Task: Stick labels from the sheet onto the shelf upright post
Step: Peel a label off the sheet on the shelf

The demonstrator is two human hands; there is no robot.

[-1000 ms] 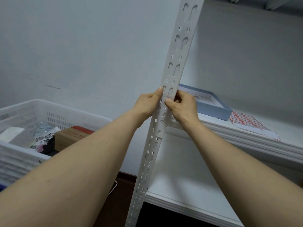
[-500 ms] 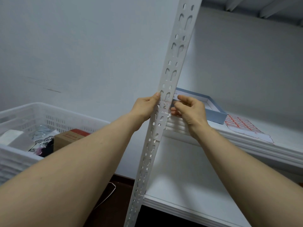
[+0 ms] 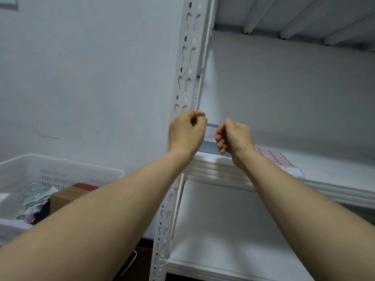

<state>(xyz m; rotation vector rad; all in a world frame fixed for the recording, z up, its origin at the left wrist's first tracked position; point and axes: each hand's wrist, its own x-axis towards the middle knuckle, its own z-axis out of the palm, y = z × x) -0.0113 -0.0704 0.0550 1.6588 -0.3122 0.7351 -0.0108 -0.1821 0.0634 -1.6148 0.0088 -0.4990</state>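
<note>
Shelf upright post (image 3: 187, 57) stands near-vertical, long axis floor to ceiling, top leaning slightly right. White metal angle; paired keyhole slots and small round holes run down its face. Left hand (image 3: 186, 132) in front of post at mid-height, fingers (image 3: 197, 115) curled into a fist; whether they pinch a label, cannot tell. Right hand (image 3: 233, 136) just right of post, fingers (image 3: 220, 138) curled close too. Label sheet (image 3: 278, 158), red grid, lies flat on shelf (image 3: 334, 175) right of the hands.
</note>
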